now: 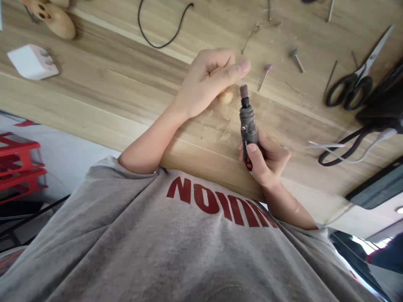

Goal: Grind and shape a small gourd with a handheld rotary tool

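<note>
My left hand (214, 79) is closed with its fingers curled around a small rounded wooden piece (226, 96). Most of that piece is hidden by the hand; a pale, smooth end shows below the thumb. My right hand (267, 161) grips a dark rotary tool (247, 123), with the thumb on its body near a red-lit panel. A brown sanding drum (244, 91) sits at the tool's tip, pointing away from me. The drum is just right of the wooden piece and apart from it. Fine dust lies on the wood tabletop between my hands.
A pink-tipped bit (268, 68), a grey grinding bit (296, 56) and other thin bits lie beyond my hands. Black-handled scissors (359, 77) and cables are at right. A white power adapter (33, 62) and a wooden figure (55, 19) are at left, a black cord (165, 44) at the back.
</note>
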Motion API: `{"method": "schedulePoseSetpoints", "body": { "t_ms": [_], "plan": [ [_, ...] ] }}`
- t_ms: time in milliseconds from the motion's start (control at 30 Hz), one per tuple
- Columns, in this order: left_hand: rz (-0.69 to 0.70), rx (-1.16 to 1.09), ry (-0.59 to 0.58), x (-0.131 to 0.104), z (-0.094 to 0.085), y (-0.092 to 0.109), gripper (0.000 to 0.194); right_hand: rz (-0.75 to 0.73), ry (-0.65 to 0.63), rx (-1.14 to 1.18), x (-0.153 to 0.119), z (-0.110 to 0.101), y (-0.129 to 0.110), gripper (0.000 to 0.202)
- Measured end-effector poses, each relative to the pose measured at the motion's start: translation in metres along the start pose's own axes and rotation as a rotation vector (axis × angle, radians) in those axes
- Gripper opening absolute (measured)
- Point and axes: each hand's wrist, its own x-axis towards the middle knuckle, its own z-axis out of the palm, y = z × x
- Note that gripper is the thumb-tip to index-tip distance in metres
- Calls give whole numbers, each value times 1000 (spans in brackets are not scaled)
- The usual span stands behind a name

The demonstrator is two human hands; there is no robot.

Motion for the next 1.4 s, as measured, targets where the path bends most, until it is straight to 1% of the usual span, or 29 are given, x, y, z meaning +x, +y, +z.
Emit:
{"method": "schedulePoseSetpoints", "body": {
  "t_ms": [100,200,300,433,633,767,933,1033,1133,1200,1300,1400],
  "plan": [
    [-12,-97,37,0,2,1,41,-5,-6,-8,-1,0,2,24],
    [4,-80,49,1,2,-2,38,-10,-18,-37,-1,0,3,26],
    [-9,-34,57,2,1,-5,34,-18,-20,-70,-2,0,5,27],
    [-23,-66,60,3,2,-3,27,-39,-18,-125,-2,0,5,28],
    [-93,-70,48,1,4,3,28,-117,-94,-220,2,0,-5,22],
    [-87,-70,46,1,4,2,27,-115,-65,-247,3,0,-6,25],
    [-67,-62,3,1,2,1,29,-120,-72,-252,2,-1,-3,27],
    [-80,-43,24,1,2,2,29,-108,-47,-237,2,-1,-3,26],
    [-82,-98,19,1,2,4,27,-133,-83,-250,2,0,-6,24],
    [-112,-124,18,0,4,4,26,-125,-77,-255,2,0,-6,24],
    [-123,-132,78,0,6,5,26,-91,-40,-236,1,0,-5,25],
    [-147,-190,94,1,8,6,24,-122,-68,-244,1,0,-6,24]
  ]
}}
